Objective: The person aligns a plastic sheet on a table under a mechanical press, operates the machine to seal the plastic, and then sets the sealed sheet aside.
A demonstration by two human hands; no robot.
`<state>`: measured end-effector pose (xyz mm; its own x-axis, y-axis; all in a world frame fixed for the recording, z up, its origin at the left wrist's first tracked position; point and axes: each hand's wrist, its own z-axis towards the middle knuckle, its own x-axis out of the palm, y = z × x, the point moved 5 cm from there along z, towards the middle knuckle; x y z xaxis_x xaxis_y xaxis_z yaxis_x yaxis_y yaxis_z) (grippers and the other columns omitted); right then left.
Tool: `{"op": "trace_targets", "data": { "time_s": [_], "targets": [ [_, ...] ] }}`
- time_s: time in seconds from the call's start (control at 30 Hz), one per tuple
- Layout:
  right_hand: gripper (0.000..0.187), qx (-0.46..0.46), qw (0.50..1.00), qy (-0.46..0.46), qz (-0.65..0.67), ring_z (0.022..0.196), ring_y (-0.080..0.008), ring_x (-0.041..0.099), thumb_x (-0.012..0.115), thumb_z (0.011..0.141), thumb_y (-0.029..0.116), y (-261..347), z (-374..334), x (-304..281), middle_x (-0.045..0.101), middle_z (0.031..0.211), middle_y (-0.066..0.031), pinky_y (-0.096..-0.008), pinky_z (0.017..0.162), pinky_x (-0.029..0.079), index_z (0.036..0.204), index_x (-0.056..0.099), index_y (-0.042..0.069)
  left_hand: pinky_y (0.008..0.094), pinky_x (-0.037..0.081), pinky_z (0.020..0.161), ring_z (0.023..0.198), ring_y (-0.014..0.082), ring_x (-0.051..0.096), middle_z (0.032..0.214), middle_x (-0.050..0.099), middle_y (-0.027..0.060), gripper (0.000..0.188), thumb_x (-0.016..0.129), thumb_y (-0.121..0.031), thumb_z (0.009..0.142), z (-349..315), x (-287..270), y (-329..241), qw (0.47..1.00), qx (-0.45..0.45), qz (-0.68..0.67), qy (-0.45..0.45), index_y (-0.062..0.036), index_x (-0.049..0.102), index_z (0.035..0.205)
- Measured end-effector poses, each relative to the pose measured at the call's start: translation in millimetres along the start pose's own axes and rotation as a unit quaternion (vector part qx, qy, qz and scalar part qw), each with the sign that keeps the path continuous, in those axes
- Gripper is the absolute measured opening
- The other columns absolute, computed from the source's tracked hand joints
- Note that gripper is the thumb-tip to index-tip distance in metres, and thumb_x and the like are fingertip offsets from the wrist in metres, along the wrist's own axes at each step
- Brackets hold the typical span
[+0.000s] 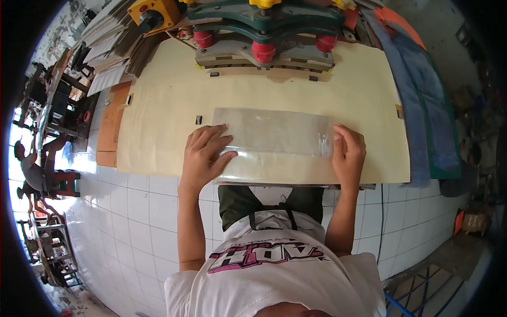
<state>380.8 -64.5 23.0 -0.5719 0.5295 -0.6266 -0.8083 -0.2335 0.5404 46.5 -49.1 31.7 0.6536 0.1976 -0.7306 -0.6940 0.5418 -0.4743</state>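
A clear plastic sheet with a crosswise fold or seam lies flat on the cream table cover, in front of me. My left hand rests at its left end, fingers spread and tips touching the plastic. At the right end, my right hand has its fingers bent toward the thumb, closed at the edge of the sheet. How much plastic sits between those fingers is hard to see. A small dark block sits on the cover just beyond my left hand.
A green press-like machine with red cylindrical parts stands at the table's far side, beside a yellow box with a black knob. Stacked boards are at the far left. Blue sheeting hangs over the right side. White tiles cover the floor.
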Motion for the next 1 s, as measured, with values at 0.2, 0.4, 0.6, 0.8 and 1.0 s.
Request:
{"op": "trace_targets", "data": {
  "time_s": [0.2, 0.4, 0.6, 0.8, 1.0],
  "targets": [
    [0.019, -0.006, 1.0, 0.008, 0.022, 0.101, -0.0317, 0.063, 0.062, 0.089, 0.005, 0.6, -1.3, 1.6, 0.072, 0.105, -0.0106, -0.0415, 0.093, 0.047, 0.107, 0.069, 0.005, 0.0417, 0.048, 0.094, 0.108, 0.0305, 0.061, 0.117, 0.07, 0.0087, 0.031, 0.084, -0.018, 0.07, -0.7, 0.0, 0.2, 1.0, 0.021, 0.0, -0.001, -0.0058, 0.076, 0.098],
    [0.023, 0.033, 0.995, 0.037, 0.083, 0.102, -0.0288, 0.065, 0.061, 0.093, 0.007, -2.0, 0.3, 1.8, 0.07, 0.111, -0.0136, -0.0385, 0.094, 0.049, 0.115, 0.067, 0.003, 0.0419, 0.047, 0.095, 0.109, 0.0293, 0.061, 0.117, 0.07, 0.0078, 0.03, 0.082, -0.02, 0.073, 0.6, -1.4, -1.5, 0.999, 0.029, 0.008, 0.016, -0.0068, 0.076, 0.099],
    [0.031, 0.154, 0.943, 0.082, 0.283, 0.102, -0.0158, 0.064, 0.061, 0.098, 0.009, -1.1, 8.5, 6.2, 0.068, 0.11, -0.014, -0.0306, 0.092, 0.051, 0.126, 0.06, -0.003, 0.0419, 0.046, 0.096, 0.11, 0.0289, 0.061, 0.117, 0.07, 0.0074, 0.03, 0.082, -0.02, 0.074, -1.4, -1.6, 0.3, 0.999, 0.031, 0.011, 0.015, -0.0068, 0.076, 0.1],
    [0.031, 0.242, 0.906, 0.156, 0.31, 0.075, -0.0059, 0.058, 0.065, 0.096, 0.011, -12.2, 19.7, 9.5, 0.065, 0.083, -0.0021, -0.0225, 0.068, 0.047, 0.122, 0.061, -0.006, 0.0423, 0.046, 0.098, 0.111, 0.0284, 0.061, 0.118, 0.069, 0.0071, 0.031, 0.082, -0.021, 0.074, -1.6, -1.4, 0.5, 0.999, 0.021, 0.01, 0.022, -0.0074, 0.076, 0.1],
    [0.021, 0.217, 0.907, 0.258, 0.253, 0.064, -0.003, 0.052, 0.07, 0.093, 0.011, -23.4, 20.4, 17.2, 0.062, 0.074, 0.0015, -0.02, 0.058, 0.042, 0.105, 0.067, -0.006, 0.0423, 0.046, 0.098, 0.112, 0.0281, 0.061, 0.118, 0.069, 0.0069, 0.03, 0.082, -0.022, 0.074, -0.3, -1.0, 0.4, 0.999, 0.023, 0.008, 0.022, -0.0084, 0.076, 0.1]
  ]
}}
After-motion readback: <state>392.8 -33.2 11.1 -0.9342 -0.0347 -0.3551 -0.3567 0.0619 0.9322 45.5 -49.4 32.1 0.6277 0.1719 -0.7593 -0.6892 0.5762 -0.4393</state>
